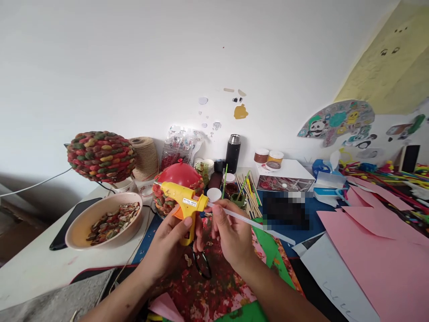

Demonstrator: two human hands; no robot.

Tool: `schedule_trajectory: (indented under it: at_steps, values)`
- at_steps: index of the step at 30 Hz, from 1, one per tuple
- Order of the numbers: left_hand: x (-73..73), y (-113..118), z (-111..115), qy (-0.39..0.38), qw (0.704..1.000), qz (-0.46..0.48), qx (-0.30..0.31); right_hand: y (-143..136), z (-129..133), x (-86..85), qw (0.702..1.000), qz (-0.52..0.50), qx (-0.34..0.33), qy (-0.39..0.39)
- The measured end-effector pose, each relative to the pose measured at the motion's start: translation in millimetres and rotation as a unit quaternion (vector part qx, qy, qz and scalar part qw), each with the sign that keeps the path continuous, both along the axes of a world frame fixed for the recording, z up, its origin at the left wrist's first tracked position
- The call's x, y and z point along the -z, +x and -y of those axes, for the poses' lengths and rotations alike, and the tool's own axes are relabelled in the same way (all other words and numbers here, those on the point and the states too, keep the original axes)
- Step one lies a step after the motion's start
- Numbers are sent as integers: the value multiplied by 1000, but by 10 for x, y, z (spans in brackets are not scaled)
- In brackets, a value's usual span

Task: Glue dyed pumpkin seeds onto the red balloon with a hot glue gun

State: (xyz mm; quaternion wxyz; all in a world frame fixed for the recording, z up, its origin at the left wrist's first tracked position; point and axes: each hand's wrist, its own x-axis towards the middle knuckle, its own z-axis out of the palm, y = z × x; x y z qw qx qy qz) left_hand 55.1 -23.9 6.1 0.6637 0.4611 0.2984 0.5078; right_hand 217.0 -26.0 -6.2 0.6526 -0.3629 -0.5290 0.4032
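A yellow glue gun (182, 197) is gripped by its handle in my left hand (172, 243), its nozzle pointing to the upper left. My right hand (234, 235) pinches a long translucent glue stick (258, 223) close to the gun's rear end; the stick reaches out to the lower right. Behind the gun sits a red balloon (179, 174), its lower part covered with coloured shells. Under my hands lies a paint-stained sheet (201, 293) with a black loop of cable on it.
A bowl of coloured shells (78, 232) stands at the left, below a shell-covered ball (100, 156) and a twine spool (145, 158). Paint jars, sticks and a black thermos (233, 154) stand near the wall. Pink papers (378, 264) lie at the right.
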Motion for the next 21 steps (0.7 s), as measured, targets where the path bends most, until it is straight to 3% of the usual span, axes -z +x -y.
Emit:
schedule_trajectory:
  at_steps: [8,15,21]
  values:
    - [-9,45,18,27,999,1,-28,1,49,3,996,75,31,25]
    - [83,-13,-12,70,986,-104,-112,32,64,-44,987,128,68,71]
    - [50,24,11,66,985,-69,-145,16,72,-51,986,133,68,68]
